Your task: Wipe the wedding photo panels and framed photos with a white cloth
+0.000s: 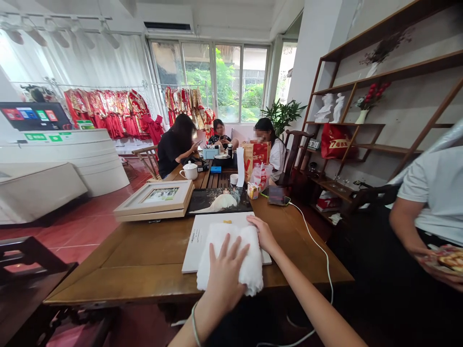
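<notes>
A folded white towel (249, 250) lies on a white flat board (191, 255) at the table's near side. My left hand (226, 270), with a bracelet at its wrist, presses flat on the towel with its fingers spread. At the board's far right corner, my right hand (261, 232) grips the edge, its fingers bent over the top. Small dark print runs along the board's left side, and a small yellow mark (227, 221) shows just beyond the towel. Touching the board's far side is a dark photo panel (224, 200) picturing a white gown.
Stacked wooden picture frames (155, 200) lie to the left on the wooden table (137, 255). A white lidded cup (189, 170), a paper bag (249, 159) and a phone (275, 195) with a white cable (318, 236) stand farther back. Several people sit around; one at right holds food.
</notes>
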A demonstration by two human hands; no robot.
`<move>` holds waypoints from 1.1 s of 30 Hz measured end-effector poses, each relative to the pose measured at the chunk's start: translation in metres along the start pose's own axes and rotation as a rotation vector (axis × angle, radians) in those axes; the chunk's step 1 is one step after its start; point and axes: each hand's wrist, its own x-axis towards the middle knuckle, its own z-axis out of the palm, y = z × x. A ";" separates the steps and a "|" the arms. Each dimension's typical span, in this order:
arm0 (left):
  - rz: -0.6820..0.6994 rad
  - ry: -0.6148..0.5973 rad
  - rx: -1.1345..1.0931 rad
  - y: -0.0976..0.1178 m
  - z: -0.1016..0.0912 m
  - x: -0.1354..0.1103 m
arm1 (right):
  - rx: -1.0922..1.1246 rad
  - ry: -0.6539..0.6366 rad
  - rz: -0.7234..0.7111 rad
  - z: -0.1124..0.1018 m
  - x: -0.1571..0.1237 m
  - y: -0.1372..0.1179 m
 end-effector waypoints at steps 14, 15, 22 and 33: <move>-0.302 0.090 0.063 0.011 -0.012 0.077 | 0.028 -0.064 -0.035 -0.005 0.000 -0.009; -0.294 0.090 0.072 0.013 -0.012 0.074 | 0.026 -0.067 -0.034 -0.005 0.001 -0.009; -0.176 0.055 0.094 0.026 -0.001 0.013 | 0.004 -0.042 0.028 -0.002 0.001 -0.002; -0.269 0.018 0.053 -0.017 -0.028 0.027 | -0.061 -0.007 0.014 0.001 -0.001 -0.001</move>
